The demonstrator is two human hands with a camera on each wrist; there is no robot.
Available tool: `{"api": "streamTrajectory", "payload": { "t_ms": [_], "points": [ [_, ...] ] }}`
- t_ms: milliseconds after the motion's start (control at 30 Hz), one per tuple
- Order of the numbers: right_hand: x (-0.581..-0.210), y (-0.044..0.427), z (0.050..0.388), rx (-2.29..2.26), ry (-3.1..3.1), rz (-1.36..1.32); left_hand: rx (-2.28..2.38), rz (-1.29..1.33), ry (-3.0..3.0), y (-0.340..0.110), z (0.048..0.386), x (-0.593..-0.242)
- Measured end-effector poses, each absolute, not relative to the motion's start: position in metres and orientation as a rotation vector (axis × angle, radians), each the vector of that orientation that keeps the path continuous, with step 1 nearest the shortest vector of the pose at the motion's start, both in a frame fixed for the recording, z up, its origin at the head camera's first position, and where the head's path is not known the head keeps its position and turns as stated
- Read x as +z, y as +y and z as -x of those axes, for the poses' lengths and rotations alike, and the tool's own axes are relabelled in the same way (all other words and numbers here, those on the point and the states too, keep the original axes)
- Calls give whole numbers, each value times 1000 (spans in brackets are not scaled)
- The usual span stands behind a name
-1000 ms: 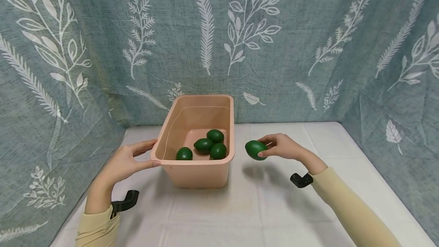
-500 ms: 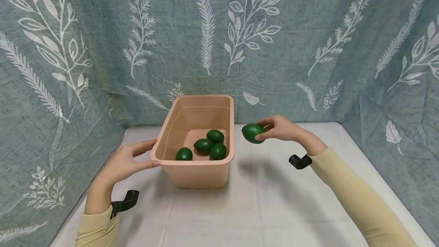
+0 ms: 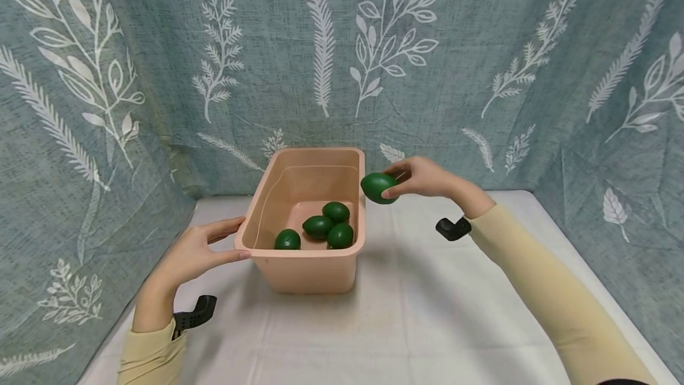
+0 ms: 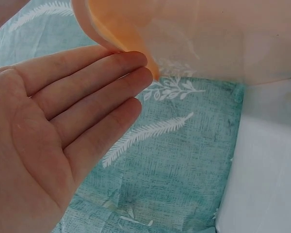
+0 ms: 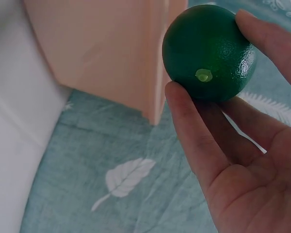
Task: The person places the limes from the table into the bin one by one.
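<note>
My right hand point(image 3: 424, 177) pinches a dark green lime point(image 3: 378, 188) between thumb and fingertips, beside the right rim of a pink plastic bin point(image 3: 304, 272) and above the table. In the right wrist view the lime point(image 5: 208, 53) shows its pale stem end, and the bin's wall point(image 5: 97, 53) is close by. Several more limes lie inside the bin, such as one lime point(image 3: 339, 235) at the front right. My left hand point(image 3: 195, 254) touches the bin's front left corner; in the left wrist view its fingers point(image 4: 102, 97) are straight, with fingertips against the rim.
A white cloth point(image 3: 320, 337) covers the table under the bin. Blue-green curtains point(image 3: 427, 94) with white leaf prints hang at the back and on both sides. Black wrist mounts point(image 3: 454, 229) sit on both forearms.
My right hand has lifted the lime and carried it left, from over the table up to the bin's right rim. The left hand and bin have stayed in place.
</note>
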State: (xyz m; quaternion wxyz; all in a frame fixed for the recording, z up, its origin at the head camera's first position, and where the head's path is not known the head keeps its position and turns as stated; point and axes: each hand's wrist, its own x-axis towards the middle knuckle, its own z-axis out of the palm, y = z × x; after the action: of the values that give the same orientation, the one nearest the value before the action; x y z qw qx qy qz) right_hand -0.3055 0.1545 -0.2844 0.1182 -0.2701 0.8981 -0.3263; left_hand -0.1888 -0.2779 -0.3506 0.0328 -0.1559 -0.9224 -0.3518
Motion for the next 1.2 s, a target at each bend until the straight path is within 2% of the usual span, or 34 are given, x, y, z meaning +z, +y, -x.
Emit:
{"api": "streamTrajectory", "payload": {
  "t_ms": [400,933,1200],
  "points": [
    [-268,122,313,-865,2622,861,-1083,474,-2842,-276,189,-349],
    [-266,76,318,-774,2580,966,-1086,447,-2850,-277,190,-350],
    [-270,59,318,-865,2521,1068,-1103,450,-2853,-277,189,-350]
  ]
}}
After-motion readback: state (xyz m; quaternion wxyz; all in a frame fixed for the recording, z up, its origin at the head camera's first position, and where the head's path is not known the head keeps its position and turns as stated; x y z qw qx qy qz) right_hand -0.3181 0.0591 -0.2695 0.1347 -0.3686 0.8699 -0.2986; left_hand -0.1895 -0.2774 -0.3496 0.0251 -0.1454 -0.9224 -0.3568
